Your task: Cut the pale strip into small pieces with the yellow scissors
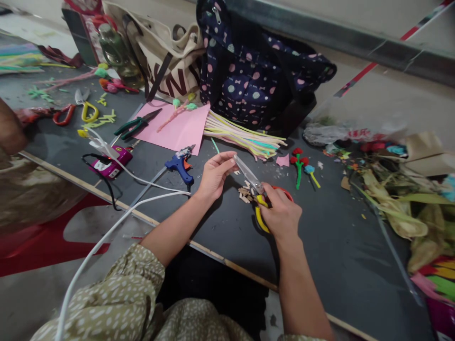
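My right hand (282,210) grips a pair of scissors (250,175) by its yellow and red handles, the blades pointing up and left. At the blade tips, my left hand (217,174) has thumb and fingers pinched together; what sits between them is too small to make out. Below the blades lies a small pile of short cut pieces (246,193), pale and brown. A blue glue gun (180,165) rests left of my left hand. Beyond my hands is a bundle of pink, yellow and turquoise pipe cleaners (245,133).
A pink sheet (185,128) carries green-handled pliers (137,124). Red and blue pipe-cleaner flowers (298,166) lie to the right, dried husks (394,208) farther right. A white cord (117,222) crosses the table edge by a purple power box (113,161). Another person's hand (10,128) is at left.
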{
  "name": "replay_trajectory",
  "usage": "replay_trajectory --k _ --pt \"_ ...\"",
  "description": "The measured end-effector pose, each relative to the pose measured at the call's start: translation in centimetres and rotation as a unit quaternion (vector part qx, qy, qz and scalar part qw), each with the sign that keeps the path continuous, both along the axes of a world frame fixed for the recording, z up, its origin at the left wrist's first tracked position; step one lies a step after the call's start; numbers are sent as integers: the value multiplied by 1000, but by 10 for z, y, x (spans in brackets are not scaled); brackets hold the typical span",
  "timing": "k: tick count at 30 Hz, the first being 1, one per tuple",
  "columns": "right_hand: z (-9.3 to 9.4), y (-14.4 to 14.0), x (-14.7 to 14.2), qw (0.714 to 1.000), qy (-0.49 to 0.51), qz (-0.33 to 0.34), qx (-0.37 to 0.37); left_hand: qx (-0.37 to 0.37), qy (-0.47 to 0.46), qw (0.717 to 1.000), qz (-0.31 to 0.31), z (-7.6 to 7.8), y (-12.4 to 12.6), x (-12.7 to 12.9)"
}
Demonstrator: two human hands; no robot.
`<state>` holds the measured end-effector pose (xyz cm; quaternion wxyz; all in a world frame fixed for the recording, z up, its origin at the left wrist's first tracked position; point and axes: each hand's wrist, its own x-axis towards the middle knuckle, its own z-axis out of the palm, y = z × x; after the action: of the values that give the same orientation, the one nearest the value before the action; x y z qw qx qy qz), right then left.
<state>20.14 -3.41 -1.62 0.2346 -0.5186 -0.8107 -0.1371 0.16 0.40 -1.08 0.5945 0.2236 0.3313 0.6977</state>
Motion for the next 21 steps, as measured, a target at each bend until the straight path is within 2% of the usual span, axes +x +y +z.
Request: replay_trajectory --k 16,21 --pt "-1 -1 -1 1000 -2 -3 -17 -3 5 1000 -6 -2 1 0" --pt "0 -1 0 998 21 11 -59 -9 3 1000 -8 -2 1 0"
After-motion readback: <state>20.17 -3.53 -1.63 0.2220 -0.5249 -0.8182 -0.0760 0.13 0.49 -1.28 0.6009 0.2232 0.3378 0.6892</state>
